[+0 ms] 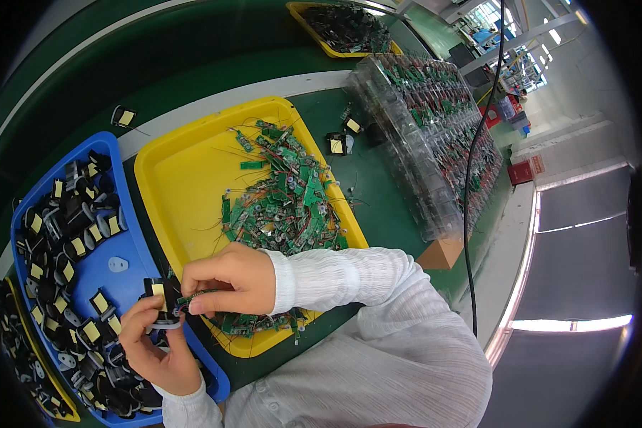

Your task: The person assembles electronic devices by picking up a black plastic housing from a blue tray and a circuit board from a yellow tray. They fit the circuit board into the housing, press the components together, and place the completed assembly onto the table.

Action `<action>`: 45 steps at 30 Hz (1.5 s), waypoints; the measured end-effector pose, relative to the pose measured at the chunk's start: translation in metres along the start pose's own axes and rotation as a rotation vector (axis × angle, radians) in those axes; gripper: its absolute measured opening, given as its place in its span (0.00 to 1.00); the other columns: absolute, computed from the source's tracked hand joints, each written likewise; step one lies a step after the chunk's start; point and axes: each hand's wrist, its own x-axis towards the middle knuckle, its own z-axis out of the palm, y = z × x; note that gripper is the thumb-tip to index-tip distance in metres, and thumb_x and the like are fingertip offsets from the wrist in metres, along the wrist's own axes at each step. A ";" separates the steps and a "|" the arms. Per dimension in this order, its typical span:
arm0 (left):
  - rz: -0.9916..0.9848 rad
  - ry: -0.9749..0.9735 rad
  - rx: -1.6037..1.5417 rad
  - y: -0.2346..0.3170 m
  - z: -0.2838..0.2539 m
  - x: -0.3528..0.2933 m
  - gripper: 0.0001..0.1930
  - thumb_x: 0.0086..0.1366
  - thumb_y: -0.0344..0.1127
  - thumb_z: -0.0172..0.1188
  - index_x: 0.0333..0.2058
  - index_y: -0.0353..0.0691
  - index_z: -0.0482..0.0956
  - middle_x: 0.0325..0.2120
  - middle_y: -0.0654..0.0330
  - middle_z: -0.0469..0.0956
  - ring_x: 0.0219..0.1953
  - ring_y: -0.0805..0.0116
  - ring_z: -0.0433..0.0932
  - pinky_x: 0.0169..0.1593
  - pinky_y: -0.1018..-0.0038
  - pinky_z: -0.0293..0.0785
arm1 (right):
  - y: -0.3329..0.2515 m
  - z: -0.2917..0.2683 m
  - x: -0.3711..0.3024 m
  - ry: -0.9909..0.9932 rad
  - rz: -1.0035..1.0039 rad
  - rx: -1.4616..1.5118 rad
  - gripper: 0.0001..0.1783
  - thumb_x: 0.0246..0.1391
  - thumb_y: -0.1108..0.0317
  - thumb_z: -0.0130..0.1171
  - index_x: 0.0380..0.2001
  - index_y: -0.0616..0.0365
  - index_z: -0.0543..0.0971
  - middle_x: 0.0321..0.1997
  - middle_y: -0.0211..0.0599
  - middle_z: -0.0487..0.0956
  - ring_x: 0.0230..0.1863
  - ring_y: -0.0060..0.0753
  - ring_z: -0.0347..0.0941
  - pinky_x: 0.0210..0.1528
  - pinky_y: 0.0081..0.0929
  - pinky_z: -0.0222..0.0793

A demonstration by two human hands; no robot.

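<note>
My left hand (157, 351) grips a small black plastic housing (162, 294) with a pale yellow pad and a grey base. Against its right side, my right hand (234, 278) pinches a small green circuit board (185, 299), partly covered by the fingers. Both hands meet over the gap between a blue tray (132, 246) and a yellow tray (185, 221). Similar black housings (71, 221) fill much of the blue tray. A heap of green boards with thin wires (292, 192) lies in the yellow one, partly under my right forearm.
Clear plastic trays packed with boards (435, 128) stand stacked at the right. Loose housings (337, 144) lie on the green table beside them, and another (123, 118) lies beyond the blue tray. A black cable (471, 178) hangs at the right. Another yellow tray (321, 43) sits far back.
</note>
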 end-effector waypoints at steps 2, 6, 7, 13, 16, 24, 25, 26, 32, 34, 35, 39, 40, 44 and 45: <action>0.013 0.062 0.031 -0.001 0.001 0.004 0.17 0.48 0.16 0.53 0.38 0.33 0.66 0.37 0.50 0.72 0.37 0.59 0.72 0.46 0.68 0.67 | -0.005 -0.003 -0.001 -0.003 0.040 0.023 0.09 0.52 0.66 0.56 0.30 0.61 0.72 0.21 0.35 0.74 0.20 0.26 0.73 0.21 0.20 0.66; -0.040 -0.016 0.124 0.002 -0.008 0.005 0.14 0.56 0.27 0.52 0.42 0.30 0.69 0.34 0.52 0.73 0.36 0.64 0.71 0.45 0.73 0.66 | -0.001 -0.003 -0.004 0.056 -0.014 0.076 0.08 0.52 0.72 0.55 0.34 0.64 0.72 0.28 0.38 0.75 0.23 0.24 0.75 0.23 0.16 0.70; -0.043 -0.013 0.129 0.001 -0.010 0.005 0.14 0.56 0.27 0.52 0.42 0.30 0.69 0.34 0.52 0.73 0.36 0.64 0.71 0.45 0.73 0.66 | -0.002 -0.002 -0.003 0.051 -0.015 0.079 0.08 0.52 0.72 0.55 0.34 0.64 0.72 0.28 0.38 0.75 0.23 0.24 0.75 0.23 0.16 0.70; -0.293 -0.191 -0.187 0.002 -0.010 0.007 0.17 0.63 0.38 0.49 0.43 0.29 0.71 0.36 0.55 0.73 0.39 0.69 0.71 0.45 0.77 0.64 | -0.006 -0.006 -0.003 -0.012 0.234 0.468 0.09 0.50 0.72 0.58 0.35 0.63 0.73 0.21 0.29 0.75 0.24 0.18 0.74 0.27 0.14 0.68; -0.306 -0.232 -0.217 0.000 -0.007 0.010 0.16 0.62 0.37 0.50 0.43 0.30 0.71 0.35 0.56 0.75 0.37 0.71 0.72 0.45 0.78 0.65 | -0.008 -0.010 -0.005 -0.002 0.294 0.461 0.08 0.49 0.75 0.58 0.34 0.63 0.72 0.22 0.30 0.74 0.24 0.20 0.74 0.28 0.16 0.70; -0.407 -0.228 -0.379 -0.001 -0.011 0.008 0.13 0.60 0.30 0.52 0.42 0.31 0.71 0.35 0.57 0.76 0.36 0.72 0.74 0.43 0.79 0.68 | -0.006 -0.002 -0.008 -0.007 0.305 0.606 0.10 0.51 0.75 0.56 0.37 0.63 0.69 0.23 0.32 0.74 0.23 0.23 0.74 0.27 0.19 0.72; -0.400 -0.220 -0.383 -0.001 -0.010 0.009 0.13 0.59 0.30 0.53 0.42 0.31 0.72 0.35 0.57 0.76 0.36 0.72 0.74 0.42 0.79 0.68 | -0.005 -0.001 -0.009 0.006 0.301 0.645 0.10 0.51 0.76 0.55 0.37 0.63 0.69 0.23 0.34 0.74 0.22 0.25 0.75 0.27 0.20 0.73; -0.392 -0.213 -0.389 -0.001 -0.011 0.008 0.13 0.59 0.30 0.53 0.42 0.31 0.72 0.34 0.57 0.76 0.35 0.73 0.74 0.42 0.79 0.69 | -0.005 0.000 -0.009 -0.006 0.306 0.648 0.10 0.51 0.76 0.55 0.37 0.63 0.69 0.23 0.34 0.74 0.22 0.25 0.75 0.27 0.20 0.73; -0.398 -0.188 -0.408 -0.004 -0.010 0.006 0.13 0.59 0.31 0.55 0.41 0.32 0.72 0.33 0.57 0.76 0.30 0.74 0.72 0.37 0.79 0.69 | -0.004 0.003 -0.009 0.011 0.290 0.698 0.11 0.50 0.76 0.56 0.37 0.63 0.68 0.23 0.36 0.75 0.22 0.26 0.75 0.26 0.21 0.73; -0.399 -0.181 -0.412 -0.006 -0.008 0.004 0.13 0.58 0.32 0.55 0.41 0.32 0.73 0.33 0.57 0.76 0.29 0.74 0.72 0.36 0.79 0.69 | -0.005 0.003 -0.009 0.015 0.276 0.675 0.11 0.50 0.76 0.56 0.37 0.63 0.68 0.23 0.36 0.75 0.22 0.26 0.75 0.26 0.21 0.72; -0.399 -0.176 -0.417 -0.006 -0.007 0.003 0.13 0.58 0.32 0.56 0.41 0.32 0.73 0.32 0.57 0.76 0.27 0.74 0.71 0.35 0.79 0.68 | -0.006 0.003 -0.008 0.020 0.260 0.650 0.12 0.50 0.76 0.56 0.37 0.62 0.68 0.23 0.35 0.74 0.22 0.26 0.75 0.27 0.20 0.72; -0.366 -0.186 -0.357 -0.006 -0.006 0.002 0.13 0.58 0.32 0.56 0.41 0.32 0.73 0.32 0.57 0.75 0.25 0.74 0.70 0.33 0.79 0.68 | -0.008 0.004 -0.011 0.016 0.292 0.711 0.12 0.49 0.77 0.57 0.37 0.62 0.67 0.22 0.33 0.74 0.22 0.25 0.75 0.27 0.19 0.71; -0.356 -0.184 -0.346 -0.007 -0.004 0.002 0.13 0.58 0.32 0.55 0.41 0.33 0.73 0.31 0.57 0.75 0.25 0.73 0.70 0.32 0.79 0.68 | -0.008 0.004 -0.011 0.016 0.292 0.691 0.13 0.49 0.77 0.57 0.37 0.62 0.67 0.22 0.33 0.74 0.22 0.24 0.74 0.27 0.19 0.71; -0.389 -0.227 -0.296 -0.001 -0.003 0.003 0.12 0.57 0.30 0.56 0.41 0.35 0.74 0.28 0.57 0.75 0.24 0.72 0.70 0.30 0.79 0.67 | -0.008 0.001 -0.012 -0.020 0.267 0.588 0.13 0.48 0.77 0.58 0.37 0.61 0.67 0.21 0.30 0.74 0.22 0.21 0.73 0.27 0.16 0.70; -0.390 -0.228 -0.295 -0.001 -0.003 0.004 0.12 0.57 0.30 0.56 0.41 0.35 0.74 0.28 0.57 0.75 0.24 0.72 0.70 0.30 0.79 0.67 | -0.009 0.000 -0.012 -0.020 0.267 0.589 0.13 0.48 0.77 0.58 0.37 0.61 0.67 0.21 0.30 0.74 0.22 0.21 0.73 0.27 0.16 0.70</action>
